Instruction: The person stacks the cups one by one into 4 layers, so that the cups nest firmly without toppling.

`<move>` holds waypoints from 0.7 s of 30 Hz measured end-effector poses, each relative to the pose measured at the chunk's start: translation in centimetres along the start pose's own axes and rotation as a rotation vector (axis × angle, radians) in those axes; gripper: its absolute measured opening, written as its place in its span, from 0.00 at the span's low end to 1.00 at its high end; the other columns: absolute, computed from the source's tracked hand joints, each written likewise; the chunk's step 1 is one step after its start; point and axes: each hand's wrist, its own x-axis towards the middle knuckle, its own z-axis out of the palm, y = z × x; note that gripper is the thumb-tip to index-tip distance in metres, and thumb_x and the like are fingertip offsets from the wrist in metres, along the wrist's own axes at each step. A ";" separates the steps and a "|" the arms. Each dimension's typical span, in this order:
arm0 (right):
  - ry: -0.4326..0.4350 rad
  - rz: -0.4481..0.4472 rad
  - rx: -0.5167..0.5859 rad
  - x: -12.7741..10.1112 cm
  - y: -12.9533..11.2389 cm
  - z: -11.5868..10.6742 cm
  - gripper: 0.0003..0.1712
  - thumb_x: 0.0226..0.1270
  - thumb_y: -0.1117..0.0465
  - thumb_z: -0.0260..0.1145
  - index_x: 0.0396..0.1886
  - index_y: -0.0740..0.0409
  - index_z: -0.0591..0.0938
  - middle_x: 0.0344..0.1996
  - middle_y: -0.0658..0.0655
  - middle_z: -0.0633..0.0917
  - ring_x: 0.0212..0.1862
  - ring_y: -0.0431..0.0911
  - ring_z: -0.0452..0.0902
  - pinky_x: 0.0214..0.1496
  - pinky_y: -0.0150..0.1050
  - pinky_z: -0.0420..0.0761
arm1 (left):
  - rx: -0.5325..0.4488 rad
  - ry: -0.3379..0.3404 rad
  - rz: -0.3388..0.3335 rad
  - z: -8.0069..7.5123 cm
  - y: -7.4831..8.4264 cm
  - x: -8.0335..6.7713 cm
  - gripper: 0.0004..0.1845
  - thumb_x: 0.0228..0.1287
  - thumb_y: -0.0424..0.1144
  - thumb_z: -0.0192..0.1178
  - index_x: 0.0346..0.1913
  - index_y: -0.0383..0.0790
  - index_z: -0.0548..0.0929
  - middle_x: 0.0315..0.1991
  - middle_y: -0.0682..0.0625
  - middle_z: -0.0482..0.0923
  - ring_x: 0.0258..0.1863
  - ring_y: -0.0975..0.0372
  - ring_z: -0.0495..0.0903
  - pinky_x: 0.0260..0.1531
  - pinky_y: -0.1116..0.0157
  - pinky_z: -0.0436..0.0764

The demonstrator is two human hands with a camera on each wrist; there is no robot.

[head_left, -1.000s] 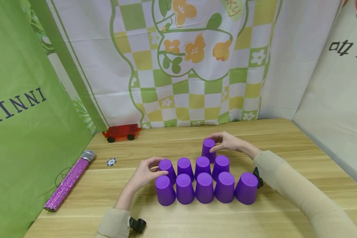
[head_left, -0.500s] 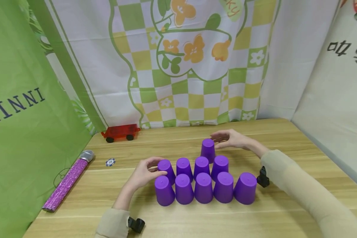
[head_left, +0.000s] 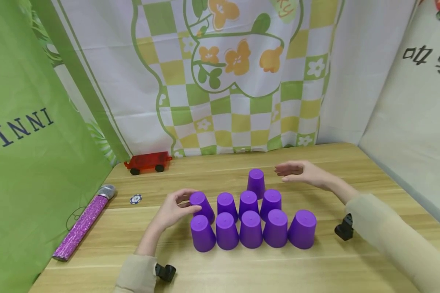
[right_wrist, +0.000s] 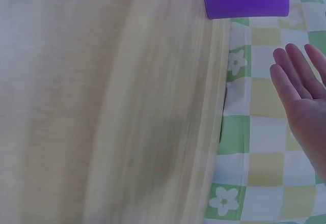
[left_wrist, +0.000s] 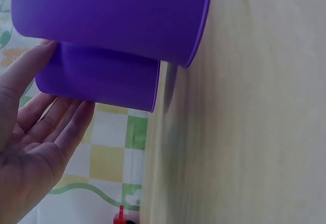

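Purple cups stand upside down on the wooden table (head_left: 352, 268) in three rows. Near row: five cups side by side, from the leftmost front cup (head_left: 202, 233) to the rightmost front cup (head_left: 302, 229), which is tilted slightly. Middle row: four cups just behind them, from the leftmost middle cup (head_left: 201, 204) to the rightmost middle cup (head_left: 271, 202). Far row: a single cup (head_left: 256, 182), standing alone behind the middle row.

Left hand (head_left: 174, 210): at the left end of the middle row, thumb and fingers curled loosely round the leftmost middle cup; the left wrist view shows its fingers (left_wrist: 61, 127) lying against the cup wall. Right hand (head_left: 301, 172): held above the table to the right of the single far cup, near it but apart from it, fingers straight and slightly spread, palm turned toward the cup; the right wrist view shows the same hand open with nothing in it.

Surroundings: a glittery pink microphone (head_left: 82, 223) lies at the near left of the table, a small poker chip (head_left: 135, 199) just beyond its head, and a red toy cart (head_left: 147, 162) at the far left edge, against the checked flower curtain (head_left: 234, 73).
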 end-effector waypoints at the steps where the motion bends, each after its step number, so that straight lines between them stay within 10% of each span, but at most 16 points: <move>1: -0.007 0.000 0.003 -0.3 0.0 0.0 0.30 0.65 0.59 0.63 0.65 0.62 0.69 0.61 0.66 0.74 0.64 0.61 0.68 0.56 0.30 0.78 | -0.001 -0.001 0.001 -0.2 0.0 0.1 0.27 0.52 0.38 0.71 0.55 0.38 0.76 0.53 0.41 0.79 0.53 0.51 0.79 0.53 0.62 0.80; 21: -0.072 -0.068 0.067 -2.4 0.6 3.0 0.32 0.62 0.64 0.65 0.63 0.72 0.67 0.60 0.72 0.72 0.59 0.43 0.75 0.61 0.31 0.75 | 0.071 0.029 0.052 -2.2 0.4 3.8 0.26 0.53 0.39 0.70 0.55 0.36 0.77 0.53 0.39 0.79 0.55 0.47 0.77 0.49 0.60 0.83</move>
